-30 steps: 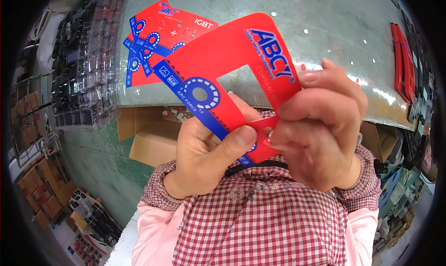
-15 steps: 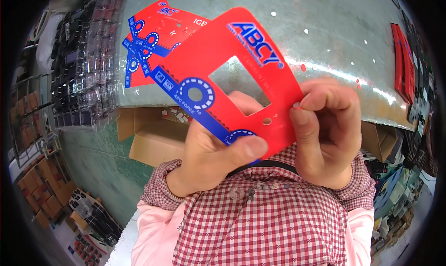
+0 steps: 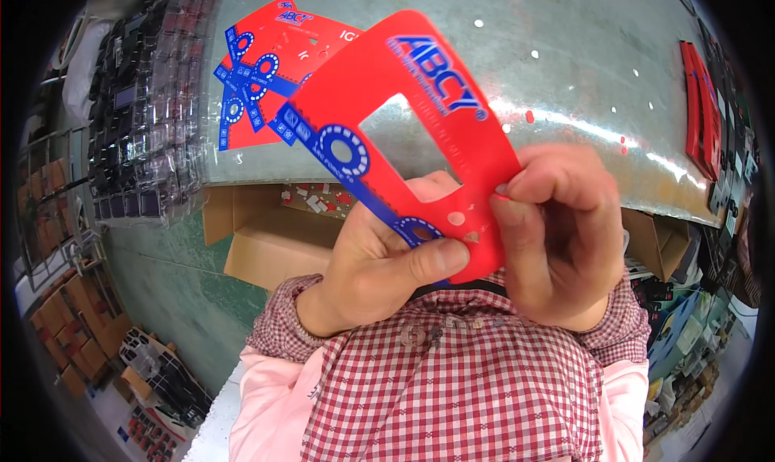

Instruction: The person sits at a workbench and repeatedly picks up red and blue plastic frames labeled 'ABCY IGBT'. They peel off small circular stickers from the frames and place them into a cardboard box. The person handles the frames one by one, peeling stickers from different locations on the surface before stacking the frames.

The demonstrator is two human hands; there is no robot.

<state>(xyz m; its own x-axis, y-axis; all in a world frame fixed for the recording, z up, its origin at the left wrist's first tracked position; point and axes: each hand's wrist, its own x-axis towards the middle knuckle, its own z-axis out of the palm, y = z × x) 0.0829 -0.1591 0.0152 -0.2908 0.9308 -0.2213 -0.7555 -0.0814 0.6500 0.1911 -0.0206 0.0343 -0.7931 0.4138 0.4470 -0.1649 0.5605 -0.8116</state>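
Observation:
In front of me my left hand (image 3: pixel 375 272) grips a flat red and blue panel overlay (image 3: pixel 347 75), with the thumb on its face and the other fingers behind. The overlay is tilted and slightly bowed, with a large rectangular window and round holes. Fingers of my left hand partly show through the window. At the overlay's right edge, my right hand (image 3: pixel 569 228) is closed in a pinch. A small red piece (image 3: pixel 501 190) shows between its thumb and forefinger; whether it is loose or part of the edge, I cannot tell.
Several similar overlays (image 3: pixel 274 42) lie fanned on the grey table (image 3: pixel 581 75), among small white and red scraps. An open cardboard box (image 3: pixel 270 256) with scraps sits below the table edge. Plastic-wrapped black parts (image 3: pixel 149 123) are stacked at left; red parts (image 3: pixel 701 111) lie at right.
The overlay has turned a little and bows more. My right hand has shifted slightly left along with its pinch, and my left hand has moved slightly right.

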